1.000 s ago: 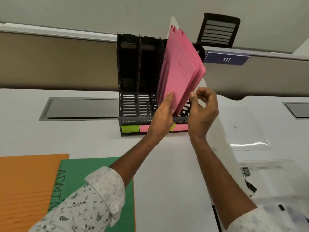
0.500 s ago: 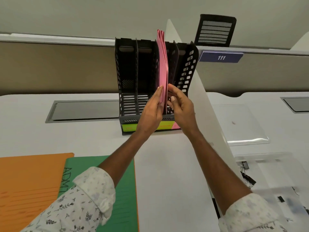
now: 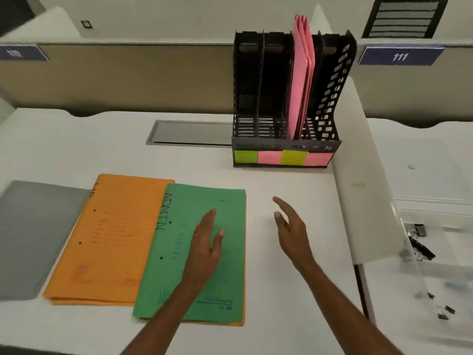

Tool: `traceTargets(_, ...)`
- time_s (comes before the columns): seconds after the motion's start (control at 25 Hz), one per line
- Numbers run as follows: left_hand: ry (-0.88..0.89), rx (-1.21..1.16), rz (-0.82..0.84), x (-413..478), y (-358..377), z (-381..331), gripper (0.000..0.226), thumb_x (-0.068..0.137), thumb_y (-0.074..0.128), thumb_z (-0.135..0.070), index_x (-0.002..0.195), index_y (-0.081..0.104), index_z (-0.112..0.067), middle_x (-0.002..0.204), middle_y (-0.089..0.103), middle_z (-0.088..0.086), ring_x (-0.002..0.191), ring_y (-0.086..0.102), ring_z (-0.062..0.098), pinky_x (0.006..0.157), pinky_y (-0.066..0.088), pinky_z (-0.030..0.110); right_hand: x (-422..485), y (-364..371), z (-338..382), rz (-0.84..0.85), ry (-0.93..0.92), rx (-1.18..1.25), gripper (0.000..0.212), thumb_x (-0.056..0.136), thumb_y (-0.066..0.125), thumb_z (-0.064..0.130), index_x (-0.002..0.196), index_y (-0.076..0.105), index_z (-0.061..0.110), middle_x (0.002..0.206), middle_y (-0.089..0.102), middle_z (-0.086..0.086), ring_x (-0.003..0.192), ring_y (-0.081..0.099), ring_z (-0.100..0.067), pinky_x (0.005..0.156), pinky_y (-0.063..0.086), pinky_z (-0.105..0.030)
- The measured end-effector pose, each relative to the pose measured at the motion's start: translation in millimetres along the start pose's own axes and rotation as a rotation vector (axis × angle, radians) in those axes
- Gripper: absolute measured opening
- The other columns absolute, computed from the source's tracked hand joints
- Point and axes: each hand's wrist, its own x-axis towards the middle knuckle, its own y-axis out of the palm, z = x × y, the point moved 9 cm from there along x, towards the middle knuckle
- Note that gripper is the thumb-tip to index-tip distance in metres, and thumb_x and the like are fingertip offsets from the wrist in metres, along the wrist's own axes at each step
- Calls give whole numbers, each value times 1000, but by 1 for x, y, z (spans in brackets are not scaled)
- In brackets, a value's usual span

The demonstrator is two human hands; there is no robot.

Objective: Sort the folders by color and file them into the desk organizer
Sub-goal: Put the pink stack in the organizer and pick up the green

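The black desk organizer stands at the back of the white desk, with green and pink labels along its base. Pink folders stand upright in its third slot from the left; the other slots look empty. A green folder marked ADMIN lies flat on the desk near me, overlapping an orange folder, with a grey folder further left. My left hand hovers flat and open over the green folder. My right hand is open above bare desk to the right of the green folder.
A white partition runs along the right edge of the desk beside the organizer. Beyond it sit clear plastic boxes with black binder clips. A metal cable flap is set in the desk left of the organizer.
Both hands have let go of the pink folders, which now stand in the organizer, and drawn back toward me. The view has tilted down onto the flat folders.
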Motion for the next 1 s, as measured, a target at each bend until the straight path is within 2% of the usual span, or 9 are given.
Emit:
traceTargets(0.08, -81, 71, -96, -41, -27, 29, 57, 102, 56, -19, 155, 37, -14, 160, 38, 0, 152, 29, 17, 125, 24, 48, -35, 33, -14, 98, 50, 43, 37, 105, 51, 11, 141, 56, 17, 141, 57, 9, 132, 50, -6, 107, 37, -7)
traceTargets(0.2, -253, 217, -201, -80, -72, 71, 58, 97, 65, -12, 149, 43, -1, 156, 43, 18, 148, 37, 35, 122, 27, 49, -73, 77, -29, 220, 132, 83, 36, 103, 55, 13, 138, 55, 20, 136, 58, 5, 129, 54, -12, 108, 45, -24)
traceTargets(0.28, -378, 234, -190, -96, -96, 93, 58, 98, 63, -15, 150, 41, 1, 156, 42, 21, 145, 38, 38, 121, 29, 51, -88, 96, -31, 247, 162, 72, 38, 100, 59, 10, 137, 55, 15, 137, 57, -2, 129, 55, -21, 110, 47, -38)
traceTargets(0.36, -394, 183, -153, -98, -107, 104, 50, 99, 61, -18, 145, 48, -2, 144, 55, 19, 134, 48, 38, 113, 40, 53, -94, 104, -29, 230, 169, 25, 42, 97, 64, 10, 137, 55, 12, 138, 55, -6, 129, 54, -24, 111, 46, -44)
traceTargets(0.44, -362, 127, -141, -97, -112, 105, 42, 99, 62, -19, 138, 56, -6, 129, 65, 13, 120, 57, 33, 101, 50, 51, -96, 106, -25, 214, 171, -19, 47, 93, 69, 10, 137, 54, 12, 139, 53, -6, 128, 53, -23, 112, 44, -44)
traceTargets(0.64, -397, -109, -243, -91, -127, 101, 48, 94, 71, -27, 139, 58, -16, 130, 64, 4, 116, 61, 19, 91, 53, 33, -102, 109, -21, 155, 217, -43, 54, 89, 74, 10, 139, 53, 13, 142, 50, -5, 130, 50, -22, 113, 43, -43)
traceTargets(0.8, -415, -78, -67, -77, -119, 108, 57, 91, 73, -31, 141, 54, -11, 135, 59, 13, 124, 58, 30, 101, 52, 49, -111, 113, -16, 86, 180, -129, 53, 87, 76, 8, 136, 55, 9, 141, 51, -9, 129, 52, -26, 113, 43, -45)
traceTargets(0.92, -375, -150, -20, -76, -125, 104, 58, 89, 75, -35, 140, 56, -16, 130, 61, 10, 117, 63, 28, 96, 55, 49, -115, 114, -17, 26, 171, -128, 53, 85, 78, 7, 134, 57, 8, 140, 53, -9, 129, 54, -27, 114, 43, -45)
traceTargets(1.0, -323, -240, 10, -73, -130, 93, 48, 88, 76, -33, 134, 62, -24, 125, 68, 5, 103, 71, 26, 87, 60, 49, -118, 114, -19, 5, 189, -91, 52, 85, 78, 8, 133, 58, 10, 139, 53, -7, 129, 54, -27, 114, 43, -44)
